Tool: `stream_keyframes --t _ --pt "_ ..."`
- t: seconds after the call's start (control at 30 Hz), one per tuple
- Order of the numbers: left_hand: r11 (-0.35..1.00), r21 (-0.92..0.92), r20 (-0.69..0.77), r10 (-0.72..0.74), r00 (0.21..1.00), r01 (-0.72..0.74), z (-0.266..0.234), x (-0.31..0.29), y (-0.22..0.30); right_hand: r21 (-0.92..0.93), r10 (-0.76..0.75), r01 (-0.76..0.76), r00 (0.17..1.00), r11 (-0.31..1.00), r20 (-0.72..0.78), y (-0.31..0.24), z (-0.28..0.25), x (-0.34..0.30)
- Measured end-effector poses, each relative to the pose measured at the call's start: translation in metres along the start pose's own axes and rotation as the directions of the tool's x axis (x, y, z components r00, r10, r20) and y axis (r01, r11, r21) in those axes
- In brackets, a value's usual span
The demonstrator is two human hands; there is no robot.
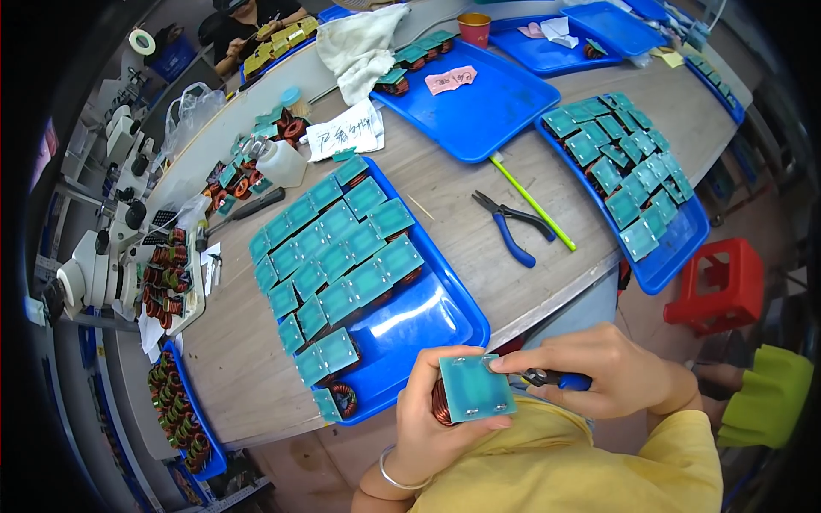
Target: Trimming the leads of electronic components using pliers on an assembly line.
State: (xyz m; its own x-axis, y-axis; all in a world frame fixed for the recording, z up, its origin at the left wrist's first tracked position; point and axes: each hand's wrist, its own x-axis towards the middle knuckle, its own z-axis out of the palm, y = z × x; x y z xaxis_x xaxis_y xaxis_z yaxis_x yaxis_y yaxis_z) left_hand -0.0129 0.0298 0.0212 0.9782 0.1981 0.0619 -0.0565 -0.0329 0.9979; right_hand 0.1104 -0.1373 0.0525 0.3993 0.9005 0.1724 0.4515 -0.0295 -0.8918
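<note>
My left hand (419, 427) is closed around a toroidal coil (440, 403) with copper windings, whose square green circuit board (475, 389) faces up. Small solder points show near the board's edges. My right hand (611, 363) grips blue-handled pliers (575, 381), and their dark jaws point at the board's right side. The right index finger reaches the board's upper right corner. Whether the jaws touch a pin cannot be made out. Just beyond my hands, a blue tray (457, 299) bears rows of similar green-board coils (342, 295).
Needle-nose pliers (513, 231) and a yellow-green stick (534, 203) lie mid-table. Other blue trays (479, 145) stand farther back and right. A screwdriver (248, 208), a plastic bottle (280, 162) and loose coils (244, 184) are at left. A red stool (718, 286) stands right; another person (248, 26) works far left.
</note>
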Motion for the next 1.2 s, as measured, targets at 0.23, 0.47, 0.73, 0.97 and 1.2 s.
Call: stream_keyframes --t 0.23,0.47,0.73,0.97,1.2 --pt "0.994 -0.111 -0.056 -0.003 0.998 -0.003 0.003 0.000 -0.003 -0.029 0.012 -0.014 0.998 0.999 -0.065 -0.002 0.010 -0.004" --pt "0.995 -0.089 -0.025 -0.046 0.999 0.044 -0.002 -0.001 -0.001 0.019 0.003 -0.004 1.000 1.000 0.020 0.000 0.004 0.003" --pt "0.983 -0.186 -0.084 -0.015 0.996 -0.001 -0.002 -0.004 -0.007 0.075 0.043 -0.041 0.999 0.996 -0.020 0.001 0.011 0.002" --pt "0.986 -0.166 -0.066 -0.011 0.998 0.000 -0.001 -0.001 -0.009 0.085 0.108 -0.107 0.994 0.991 0.000 0.000 0.014 0.002" --pt "0.979 -0.195 -0.023 0.049 0.999 -0.052 -0.005 -0.003 -0.009 0.195 0.135 -0.121 0.989 0.973 -0.060 0.004 0.017 0.004"
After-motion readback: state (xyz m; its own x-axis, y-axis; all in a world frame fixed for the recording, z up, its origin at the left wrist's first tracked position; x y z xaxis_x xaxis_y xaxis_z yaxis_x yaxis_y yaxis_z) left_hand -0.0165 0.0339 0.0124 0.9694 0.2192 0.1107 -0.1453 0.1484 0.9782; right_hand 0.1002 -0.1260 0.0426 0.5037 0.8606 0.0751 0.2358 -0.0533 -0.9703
